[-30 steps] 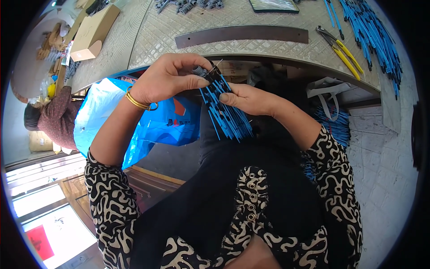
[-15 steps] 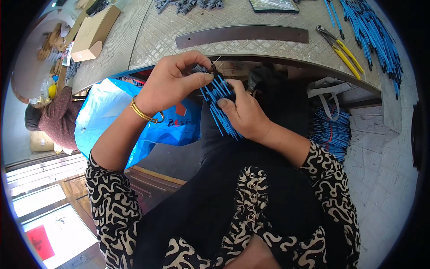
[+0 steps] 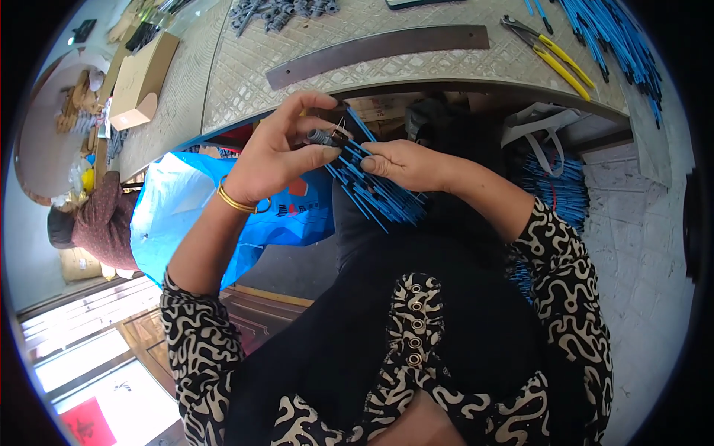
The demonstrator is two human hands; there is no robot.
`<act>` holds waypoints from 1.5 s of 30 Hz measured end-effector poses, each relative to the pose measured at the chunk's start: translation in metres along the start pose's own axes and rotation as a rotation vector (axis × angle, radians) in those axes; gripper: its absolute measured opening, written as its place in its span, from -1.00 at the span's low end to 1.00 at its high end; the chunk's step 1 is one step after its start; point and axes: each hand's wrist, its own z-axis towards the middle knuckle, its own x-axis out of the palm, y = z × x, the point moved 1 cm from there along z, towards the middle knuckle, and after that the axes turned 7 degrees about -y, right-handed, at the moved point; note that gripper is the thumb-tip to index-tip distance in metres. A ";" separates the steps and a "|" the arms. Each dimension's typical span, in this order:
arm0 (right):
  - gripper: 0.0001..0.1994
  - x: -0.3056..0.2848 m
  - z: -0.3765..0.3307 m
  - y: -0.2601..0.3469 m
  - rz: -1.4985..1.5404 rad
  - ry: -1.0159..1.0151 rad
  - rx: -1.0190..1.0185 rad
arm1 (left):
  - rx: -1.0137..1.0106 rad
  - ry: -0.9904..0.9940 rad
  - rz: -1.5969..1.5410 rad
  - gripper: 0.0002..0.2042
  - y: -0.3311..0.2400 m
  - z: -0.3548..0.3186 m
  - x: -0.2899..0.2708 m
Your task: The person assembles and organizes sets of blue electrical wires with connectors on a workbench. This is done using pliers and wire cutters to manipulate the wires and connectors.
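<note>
My left hand (image 3: 277,152), with a gold bangle at the wrist, is closed on a small grey ribbed fitting (image 3: 321,137) between thumb and fingers. Thin metal wires and a dark end stick up beside the fitting. Next to it my right hand (image 3: 410,165) is closed, its thumb and fingers pinching a thin blue tube (image 3: 352,143) near the dark end. Whether the tube is joined to the fitting I cannot tell. Just below both hands, a loose bundle of blue tubes (image 3: 394,202) lies over my lap.
On the table (image 3: 245,63) lie a dark curved metal strip (image 3: 379,53), yellow-handled pliers (image 3: 558,63), grey fittings (image 3: 286,11) and blue tubes (image 3: 617,48). A cardboard box (image 3: 145,78) stands left. Below are a blue plastic bag (image 3: 182,197) and bundled tubes (image 3: 556,186). Another person (image 3: 108,223) is far left.
My right hand has shifted from around the bundle to pinching a tube near the left hand. The bundle lies more loosely on my lap. The view has moved slightly.
</note>
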 end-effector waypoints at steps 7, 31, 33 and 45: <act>-0.59 0.003 -0.014 0.013 -0.179 -0.156 0.127 | 0.077 -0.262 -0.496 -0.66 0.045 0.000 0.056; -0.84 -0.003 -0.013 0.024 -0.437 -0.305 -0.062 | 0.115 0.005 -0.783 -0.75 0.051 0.019 0.046; -0.82 -0.006 -0.008 0.021 -0.427 -0.248 -0.070 | 0.124 0.031 -0.806 -0.74 0.053 0.020 0.045; -0.80 -0.002 -0.017 0.028 -0.436 -0.155 -0.072 | 0.047 -0.213 -0.542 -0.87 0.037 0.006 0.065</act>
